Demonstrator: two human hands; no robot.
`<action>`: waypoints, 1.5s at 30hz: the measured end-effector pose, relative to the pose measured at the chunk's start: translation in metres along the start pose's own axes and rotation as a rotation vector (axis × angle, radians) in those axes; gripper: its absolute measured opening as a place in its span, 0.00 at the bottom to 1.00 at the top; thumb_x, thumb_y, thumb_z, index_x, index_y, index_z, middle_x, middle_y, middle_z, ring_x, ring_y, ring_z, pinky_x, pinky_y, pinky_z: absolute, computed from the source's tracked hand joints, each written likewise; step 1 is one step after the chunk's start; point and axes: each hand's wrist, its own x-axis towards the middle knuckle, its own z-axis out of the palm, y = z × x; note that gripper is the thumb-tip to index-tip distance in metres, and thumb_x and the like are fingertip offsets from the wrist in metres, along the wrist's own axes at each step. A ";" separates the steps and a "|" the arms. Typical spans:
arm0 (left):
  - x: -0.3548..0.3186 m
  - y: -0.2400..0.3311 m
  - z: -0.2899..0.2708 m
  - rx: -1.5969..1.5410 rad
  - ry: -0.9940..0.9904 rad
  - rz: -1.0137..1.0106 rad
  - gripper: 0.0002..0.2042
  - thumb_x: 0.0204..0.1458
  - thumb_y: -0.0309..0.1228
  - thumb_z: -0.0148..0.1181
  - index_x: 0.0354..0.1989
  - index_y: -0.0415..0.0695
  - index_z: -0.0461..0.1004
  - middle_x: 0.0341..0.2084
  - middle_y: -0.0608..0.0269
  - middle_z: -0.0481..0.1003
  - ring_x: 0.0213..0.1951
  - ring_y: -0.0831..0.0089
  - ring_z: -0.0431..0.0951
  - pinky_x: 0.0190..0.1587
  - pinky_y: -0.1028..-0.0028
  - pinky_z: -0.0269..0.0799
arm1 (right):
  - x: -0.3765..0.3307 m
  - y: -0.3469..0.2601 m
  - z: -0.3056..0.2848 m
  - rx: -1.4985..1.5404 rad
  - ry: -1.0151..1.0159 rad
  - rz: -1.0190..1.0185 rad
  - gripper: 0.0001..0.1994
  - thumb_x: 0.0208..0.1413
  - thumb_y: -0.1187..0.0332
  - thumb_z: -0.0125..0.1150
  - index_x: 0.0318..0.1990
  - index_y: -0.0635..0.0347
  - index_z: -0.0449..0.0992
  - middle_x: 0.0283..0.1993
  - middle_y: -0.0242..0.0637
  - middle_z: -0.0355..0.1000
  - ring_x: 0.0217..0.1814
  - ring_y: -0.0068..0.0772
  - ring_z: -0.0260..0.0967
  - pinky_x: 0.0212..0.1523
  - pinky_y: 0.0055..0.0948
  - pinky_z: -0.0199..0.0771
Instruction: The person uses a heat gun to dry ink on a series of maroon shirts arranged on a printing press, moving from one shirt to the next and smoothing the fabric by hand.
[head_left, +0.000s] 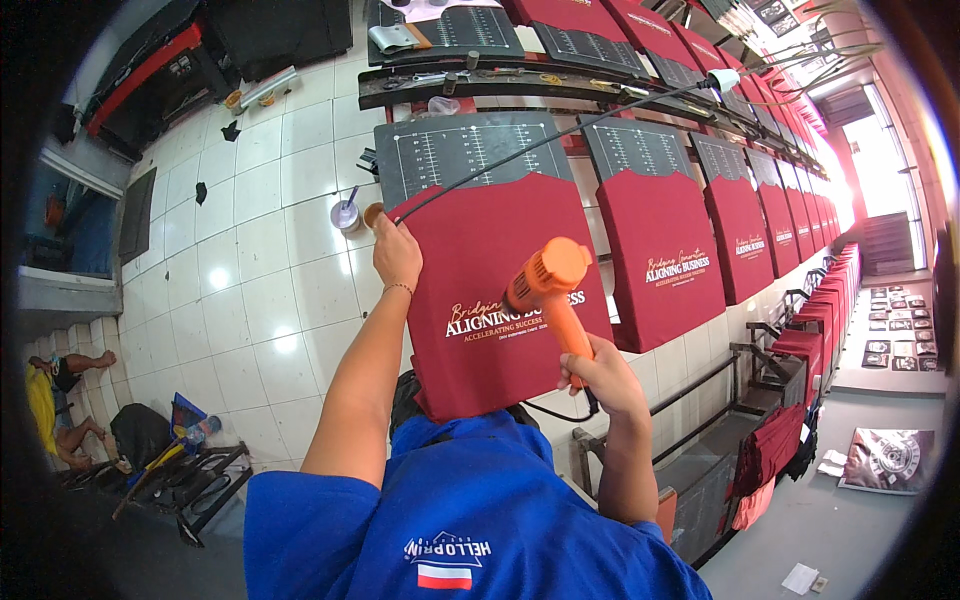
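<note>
Right hand: one heat gun

Gap right of near red shirt, black cable across far end

Orange heat gun; maroon fabric, white-and-gold print.

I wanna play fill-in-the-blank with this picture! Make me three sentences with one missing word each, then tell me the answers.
1. The heat gun in the right hand is coloured ____.
2. The cord running from the left hand is coloured ____.
3. The floor is covered in white ____.

Missing words: orange; black; tiles.
</note>
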 end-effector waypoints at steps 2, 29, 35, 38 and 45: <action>-0.001 0.003 -0.002 0.000 0.008 -0.004 0.21 0.62 0.34 0.44 0.58 0.31 0.61 0.54 0.35 0.69 0.50 0.44 0.75 0.52 0.56 0.71 | -0.005 0.004 0.004 -0.001 -0.019 -0.017 0.13 0.56 0.71 0.57 0.46 0.68 0.69 0.28 0.32 0.70 0.26 0.21 0.72 0.24 0.21 0.70; -0.002 0.008 -0.012 -0.066 0.004 -0.009 0.22 0.61 0.35 0.46 0.59 0.32 0.60 0.48 0.35 0.73 0.46 0.42 0.76 0.49 0.54 0.72 | 0.000 0.004 0.021 0.010 -0.056 -0.047 0.15 0.56 0.72 0.57 0.48 0.70 0.68 0.28 0.31 0.70 0.25 0.20 0.71 0.24 0.21 0.71; 0.000 0.003 -0.004 -0.076 0.020 0.013 0.21 0.62 0.34 0.44 0.60 0.36 0.58 0.47 0.37 0.73 0.46 0.42 0.76 0.48 0.53 0.72 | 0.001 0.006 0.033 -0.005 -0.047 -0.079 0.13 0.56 0.72 0.57 0.47 0.69 0.68 0.28 0.31 0.69 0.25 0.20 0.71 0.25 0.20 0.70; 0.000 0.003 -0.008 -0.079 -0.010 0.004 0.22 0.62 0.35 0.45 0.60 0.34 0.59 0.50 0.36 0.72 0.48 0.42 0.75 0.50 0.54 0.71 | 0.001 0.001 0.023 0.010 -0.089 0.006 0.15 0.55 0.71 0.57 0.47 0.69 0.69 0.29 0.32 0.71 0.26 0.21 0.72 0.26 0.21 0.72; 0.013 0.010 -0.034 0.024 -0.323 -0.076 0.22 0.62 0.38 0.45 0.57 0.33 0.60 0.49 0.37 0.72 0.50 0.43 0.75 0.51 0.54 0.71 | -0.005 0.003 0.029 -0.034 -0.123 -0.022 0.13 0.56 0.72 0.57 0.46 0.69 0.69 0.28 0.32 0.71 0.26 0.21 0.72 0.25 0.21 0.71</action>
